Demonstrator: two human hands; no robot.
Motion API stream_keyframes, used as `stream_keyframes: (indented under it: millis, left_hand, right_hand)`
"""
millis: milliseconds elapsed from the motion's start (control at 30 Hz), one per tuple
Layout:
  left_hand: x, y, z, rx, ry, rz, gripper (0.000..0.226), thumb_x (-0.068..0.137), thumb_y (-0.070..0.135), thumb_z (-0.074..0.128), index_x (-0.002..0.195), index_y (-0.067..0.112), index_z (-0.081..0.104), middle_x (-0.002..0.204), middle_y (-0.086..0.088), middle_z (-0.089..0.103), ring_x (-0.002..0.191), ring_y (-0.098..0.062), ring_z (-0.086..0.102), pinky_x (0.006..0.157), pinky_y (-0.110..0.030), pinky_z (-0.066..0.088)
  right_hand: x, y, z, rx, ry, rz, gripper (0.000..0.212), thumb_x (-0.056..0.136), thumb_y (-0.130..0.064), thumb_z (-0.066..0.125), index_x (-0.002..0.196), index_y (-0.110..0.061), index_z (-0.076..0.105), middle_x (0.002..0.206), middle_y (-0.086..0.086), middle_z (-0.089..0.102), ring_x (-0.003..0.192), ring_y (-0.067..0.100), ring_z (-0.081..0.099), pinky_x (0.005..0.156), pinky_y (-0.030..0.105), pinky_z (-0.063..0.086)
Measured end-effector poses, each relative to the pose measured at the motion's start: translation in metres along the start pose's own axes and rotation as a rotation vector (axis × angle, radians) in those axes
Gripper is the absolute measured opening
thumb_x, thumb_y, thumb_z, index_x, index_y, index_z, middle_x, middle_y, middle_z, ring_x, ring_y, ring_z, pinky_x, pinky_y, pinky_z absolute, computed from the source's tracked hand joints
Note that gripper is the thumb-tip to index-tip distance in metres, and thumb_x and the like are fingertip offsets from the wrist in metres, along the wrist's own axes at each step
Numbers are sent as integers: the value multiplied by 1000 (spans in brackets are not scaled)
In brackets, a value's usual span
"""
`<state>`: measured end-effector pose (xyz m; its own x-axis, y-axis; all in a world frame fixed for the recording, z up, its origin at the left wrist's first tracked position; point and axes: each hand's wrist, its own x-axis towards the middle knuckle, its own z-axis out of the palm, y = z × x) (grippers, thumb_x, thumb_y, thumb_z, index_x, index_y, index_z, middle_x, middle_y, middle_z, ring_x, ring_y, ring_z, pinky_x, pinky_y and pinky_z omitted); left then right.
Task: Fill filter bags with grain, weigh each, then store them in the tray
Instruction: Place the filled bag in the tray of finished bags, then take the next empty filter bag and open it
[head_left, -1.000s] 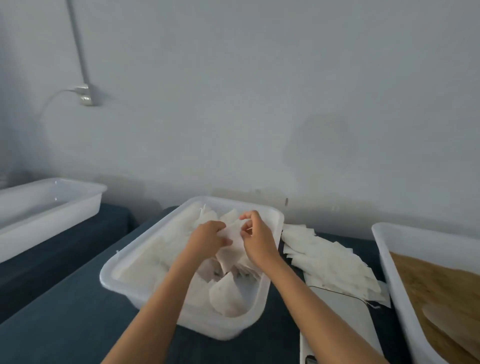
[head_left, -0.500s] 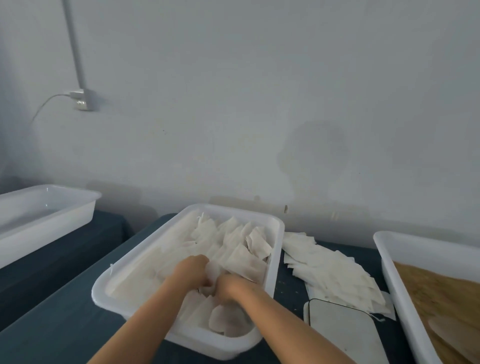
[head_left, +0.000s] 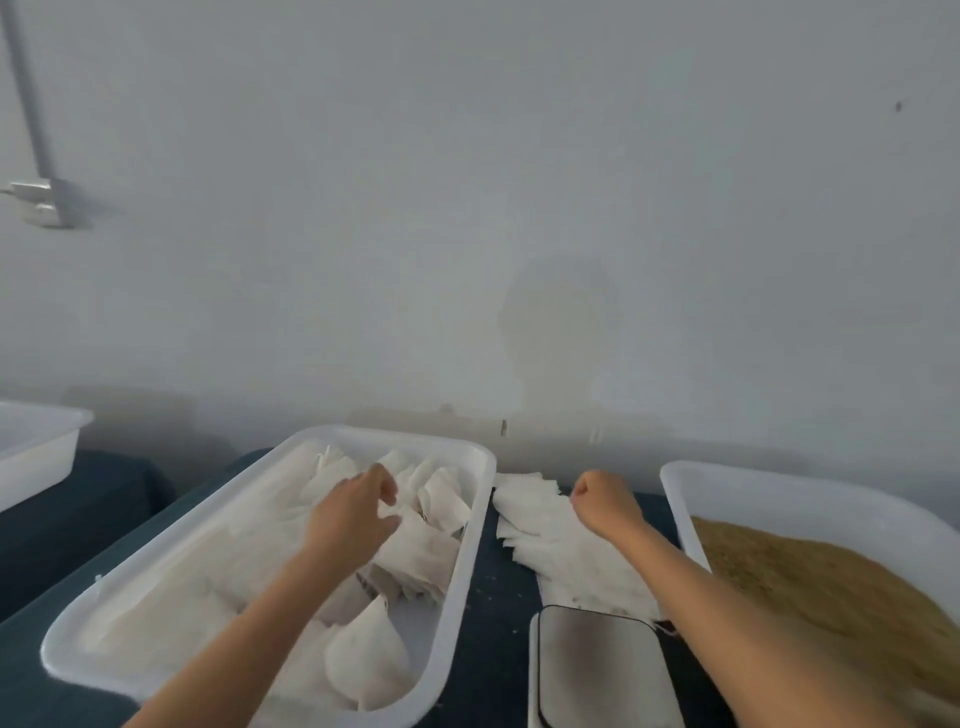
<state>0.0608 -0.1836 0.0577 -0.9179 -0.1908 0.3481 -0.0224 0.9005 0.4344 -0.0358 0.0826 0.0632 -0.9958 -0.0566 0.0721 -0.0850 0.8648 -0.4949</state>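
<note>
Here my left hand hangs over the white tray of filled filter bags, its fingers loosely curled above the heap with nothing that I can see between them; I would call that grip relaxed and empty, though whether the fingertips brush the topmost bag I cannot tell. The bags lie jumbled in the tray's far and right part, with one plump rounded bag near the close end.

My right hand is balled into a fist over the far end of the pile of flat empty bags, which is spread on the dark tabletop between the tray and the grain bin. The fingers are tucked under, away from me. Whether that closed grip pinches a bag from the pile I cannot tell from this angle.

The bin stands on the right, its white wall close beside my right forearm, and brown grain fills it. Close to me, just at the near edge of the flat pile, sits the weighing scale, its grey platform bare. Small specks dot the tabletop between tray and scale. Far left, another white tray rests on a separate dark surface against the pale wall.
</note>
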Motion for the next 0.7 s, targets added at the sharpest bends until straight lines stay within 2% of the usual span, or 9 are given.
stream_keyframes:
  millis: [67, 167, 267, 333, 467, 600, 700]
  left_hand:
    - [8, 22, 8, -39, 7, 46, 17, 86, 25, 62, 97, 24, 49, 98, 14, 60, 93, -11, 56, 74, -25, 43]
    - [17, 48, 25, -71, -7, 82, 14, 88, 25, 59, 99, 23, 51, 97, 15, 60, 89, -9, 56, 70, -21, 40]
    - [21, 62, 43, -108, -21, 69, 10, 87, 24, 56, 94, 25, 49, 93, 16, 58, 86, -8, 56, 70, -22, 39]
    - [21, 66, 55, -128, -32, 59, 9, 87, 24, 54, 93, 27, 48, 91, 17, 57, 86, -8, 56, 70, -22, 38]
    - [18, 66, 71, -165, -18, 36, 9, 90, 24, 51, 99, 25, 51, 89, 19, 55, 87, -6, 57, 80, -25, 46]
    - [17, 59, 72, -167, 24, 34, 6, 92, 25, 50, 96, 30, 48, 90, 18, 55, 86, -4, 55, 73, -18, 42]
    - [15, 57, 67, -179, 29, 19, 9, 92, 24, 51, 91, 31, 45, 89, 17, 55, 83, -3, 52, 68, -17, 37]
  right_hand:
    - [2, 21, 3, -62, -52, 83, 18, 90, -4, 38, 84, -4, 54, 93, 11, 60, 74, 22, 53, 61, 26, 37]
    - [2, 45, 15, -102, -128, 149, 31, 90, -8, 41, 118, -2, 52, 120, 15, 58, 95, 26, 55, 71, 27, 40]
    - [-3, 51, 31, -201, -189, 165, 47, 88, -27, 52, 130, -8, 45, 135, 12, 46, 122, 28, 46, 95, 32, 40]
    - [-4, 49, 37, -271, -179, 159, 51, 88, -33, 52, 132, -11, 41, 138, 11, 40, 127, 28, 40, 101, 34, 37]
    - [-2, 41, 38, -480, -177, 68, 41, 90, -18, 41, 129, -9, 44, 135, 12, 44, 124, 26, 44, 100, 32, 40]
    - [1, 41, 33, -571, -171, 17, 32, 92, -7, 39, 120, -10, 54, 125, 7, 55, 115, 22, 52, 94, 28, 43]
    - [0, 38, 22, -531, -76, -11, 30, 92, -3, 41, 117, -8, 56, 121, 8, 59, 111, 24, 57, 87, 28, 45]
